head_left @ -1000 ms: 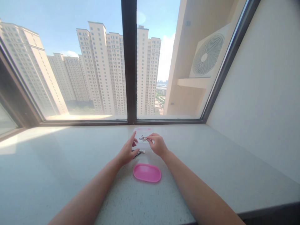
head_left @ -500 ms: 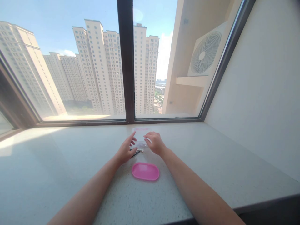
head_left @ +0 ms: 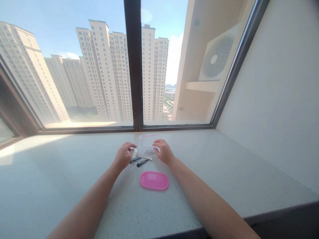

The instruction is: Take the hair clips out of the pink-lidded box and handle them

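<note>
Left hand: we hold our left hand (head_left: 123,155) over the far side of the counter (head_left: 74,176), fingers curled above the thumb; we cannot tell whether they pinch anything.
Right hand: our right hand (head_left: 164,153) has thumb and fingers a little apart, with a narrow gap, beside the clear box; we cannot tell whether they touch it.
Clear box (head_left: 146,142): we see it between our hands, near the window (head_left: 104,93), a small dark bundle (head_left: 150,151) at its near end.
Hair clips: two black clips (head_left: 142,163) and a thin silver clip (head_left: 147,158) lie in front of the box, near our left fingers.
Pink dish (head_left: 154,180): it lies nearest us, between our forearms.
</note>
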The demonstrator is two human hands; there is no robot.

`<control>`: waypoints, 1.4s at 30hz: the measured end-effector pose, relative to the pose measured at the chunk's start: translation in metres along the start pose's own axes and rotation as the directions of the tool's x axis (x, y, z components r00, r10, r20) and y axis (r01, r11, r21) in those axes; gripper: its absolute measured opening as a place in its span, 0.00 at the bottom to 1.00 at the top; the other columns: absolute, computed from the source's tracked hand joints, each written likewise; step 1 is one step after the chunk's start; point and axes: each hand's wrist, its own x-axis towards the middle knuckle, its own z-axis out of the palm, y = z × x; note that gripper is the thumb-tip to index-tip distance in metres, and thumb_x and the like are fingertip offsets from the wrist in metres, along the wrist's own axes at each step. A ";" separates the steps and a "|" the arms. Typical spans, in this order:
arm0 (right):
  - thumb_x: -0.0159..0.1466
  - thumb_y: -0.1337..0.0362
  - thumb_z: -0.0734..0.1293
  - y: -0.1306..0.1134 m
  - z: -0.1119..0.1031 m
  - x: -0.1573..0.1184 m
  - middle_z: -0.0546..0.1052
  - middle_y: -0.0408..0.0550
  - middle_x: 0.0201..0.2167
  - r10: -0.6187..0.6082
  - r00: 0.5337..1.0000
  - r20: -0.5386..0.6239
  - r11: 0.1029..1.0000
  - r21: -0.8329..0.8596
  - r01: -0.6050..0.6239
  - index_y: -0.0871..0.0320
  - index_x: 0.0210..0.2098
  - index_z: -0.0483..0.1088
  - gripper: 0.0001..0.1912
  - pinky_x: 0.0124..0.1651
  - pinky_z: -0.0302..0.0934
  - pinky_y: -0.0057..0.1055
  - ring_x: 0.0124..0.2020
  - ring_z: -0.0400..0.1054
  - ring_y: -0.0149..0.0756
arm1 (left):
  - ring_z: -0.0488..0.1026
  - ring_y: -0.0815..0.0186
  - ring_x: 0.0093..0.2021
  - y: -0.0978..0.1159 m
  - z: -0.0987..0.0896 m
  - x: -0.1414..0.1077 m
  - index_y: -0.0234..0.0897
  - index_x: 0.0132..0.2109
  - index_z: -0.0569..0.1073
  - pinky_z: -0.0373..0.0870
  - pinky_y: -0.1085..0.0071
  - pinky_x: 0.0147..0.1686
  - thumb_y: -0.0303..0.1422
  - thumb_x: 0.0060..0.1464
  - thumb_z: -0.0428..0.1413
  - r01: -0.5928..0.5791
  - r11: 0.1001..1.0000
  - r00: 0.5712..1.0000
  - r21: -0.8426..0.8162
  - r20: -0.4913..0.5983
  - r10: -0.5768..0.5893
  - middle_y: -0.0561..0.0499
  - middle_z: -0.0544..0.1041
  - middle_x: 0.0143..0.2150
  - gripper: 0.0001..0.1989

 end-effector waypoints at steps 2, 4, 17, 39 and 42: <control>0.57 0.73 0.66 -0.003 -0.003 0.000 0.73 0.54 0.42 -0.006 0.999 -0.036 1.000 -0.002 0.006 0.60 0.42 0.74 0.13 0.50 0.60 0.40 0.45 0.64 0.42 | 0.71 0.65 0.34 -0.007 -0.004 0.001 0.37 0.36 0.75 0.68 0.68 0.38 0.30 0.51 0.47 0.029 0.997 0.999 0.074 0.014 -0.030 0.49 0.74 0.38 0.12; 0.57 0.72 0.66 -0.008 -0.007 -0.001 0.73 0.54 0.41 -0.020 0.998 -0.065 1.000 -0.003 0.020 0.60 0.42 0.73 0.13 0.50 0.60 0.40 0.44 0.64 0.42 | 0.71 0.65 0.32 -0.014 -0.004 0.001 0.37 0.38 0.76 0.68 0.67 0.39 0.31 0.51 0.47 0.049 0.989 0.997 0.137 0.047 -0.056 0.49 0.74 0.37 0.13; 0.60 0.67 0.65 -0.030 -0.001 -0.007 0.75 0.49 0.40 -0.047 0.938 0.342 0.998 0.062 0.027 0.57 0.41 0.75 0.11 0.44 0.61 0.28 0.40 0.69 0.36 | 0.69 0.56 0.51 -0.024 0.014 -0.004 0.47 0.50 0.75 0.63 0.61 0.51 0.40 0.58 0.47 -0.026 0.918 0.948 0.396 0.300 -0.103 0.46 0.74 0.50 0.17; 0.57 0.66 0.67 -0.022 -0.004 -0.004 0.78 0.46 0.35 0.181 0.853 0.489 0.983 -0.121 -0.139 0.57 0.32 0.76 0.06 0.42 0.58 0.27 0.39 0.70 0.35 | 0.72 0.63 0.33 -0.023 0.004 0.000 0.38 0.31 0.76 0.61 0.71 0.32 0.36 0.51 0.51 0.043 0.929 0.972 0.369 0.200 -0.124 0.48 0.78 0.32 0.10; 0.55 0.67 0.66 -0.023 -0.008 -0.003 0.78 0.46 0.33 0.190 0.841 0.506 0.981 -0.127 -0.145 0.57 0.33 0.76 0.07 0.39 0.58 0.27 0.36 0.70 0.35 | 0.72 0.65 0.32 -0.021 0.006 -0.001 0.38 0.34 0.74 0.62 0.73 0.33 0.31 0.50 0.50 0.023 0.938 0.972 0.347 0.213 -0.103 0.50 0.77 0.32 0.08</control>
